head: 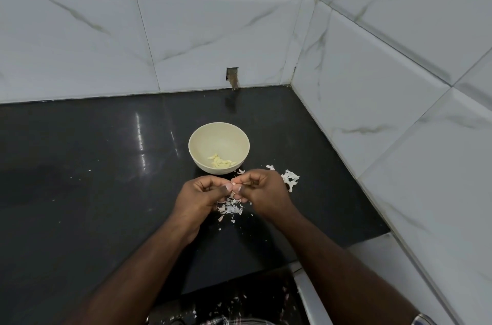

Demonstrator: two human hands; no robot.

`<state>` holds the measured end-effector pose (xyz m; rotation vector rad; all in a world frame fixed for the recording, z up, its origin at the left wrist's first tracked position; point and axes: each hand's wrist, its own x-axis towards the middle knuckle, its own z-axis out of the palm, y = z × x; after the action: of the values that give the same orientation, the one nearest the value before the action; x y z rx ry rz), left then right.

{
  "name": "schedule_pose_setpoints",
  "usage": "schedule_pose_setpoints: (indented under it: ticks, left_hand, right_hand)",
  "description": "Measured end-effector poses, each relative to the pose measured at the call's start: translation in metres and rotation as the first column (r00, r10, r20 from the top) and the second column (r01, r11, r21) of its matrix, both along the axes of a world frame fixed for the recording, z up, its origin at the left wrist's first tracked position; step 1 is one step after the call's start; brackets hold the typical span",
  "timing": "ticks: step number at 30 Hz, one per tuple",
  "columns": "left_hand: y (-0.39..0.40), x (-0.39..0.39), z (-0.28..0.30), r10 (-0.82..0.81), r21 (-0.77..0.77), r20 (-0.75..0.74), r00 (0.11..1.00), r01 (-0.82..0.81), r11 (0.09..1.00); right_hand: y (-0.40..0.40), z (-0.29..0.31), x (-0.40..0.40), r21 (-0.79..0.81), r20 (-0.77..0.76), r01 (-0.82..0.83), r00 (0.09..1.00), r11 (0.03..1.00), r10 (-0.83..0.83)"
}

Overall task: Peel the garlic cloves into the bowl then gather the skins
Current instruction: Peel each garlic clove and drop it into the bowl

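Observation:
A cream bowl [219, 138] stands on the black counter [93, 165] and holds several peeled garlic cloves [222, 161]. Just in front of it, my left hand [198, 198] and my right hand [262, 193] meet above the counter. Both pinch one small garlic clove [236, 186] between fingertips and thumbs. White garlic skins [231, 208] lie in a loose pile under my hands. More skins [290, 178] lie to the right of the bowl, partly hidden behind my right hand.
White marble-look tiled walls [399, 85] close the counter at the back and on the right. A small hole [232, 77] is cut in the back wall above the counter. Skin flakes [229, 303] lie on the floor past the counter's front edge.

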<state>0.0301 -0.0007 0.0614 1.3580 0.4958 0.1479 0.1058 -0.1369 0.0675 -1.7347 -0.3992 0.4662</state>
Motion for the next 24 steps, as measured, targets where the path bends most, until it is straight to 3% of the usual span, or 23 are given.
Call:
schedule_pose_setpoints:
  ticks: [11,24]
  left_hand:
    - [0.0042,0.0012,-0.0046,0.029,-0.025,-0.037,0.999,-0.030,0.999]
    - [0.0029,0.0014,-0.0068,-0.023,0.019,-0.013,1.000,0.024,1.000]
  right_hand:
    - [-0.0009,0.0016,-0.0016,0.081,-0.108,-0.076,0.991,0.994,0.084]
    - [0.0036,0.0008,0.0019,-0.011,-0.066,-0.014,0.998,1.000,0.013]
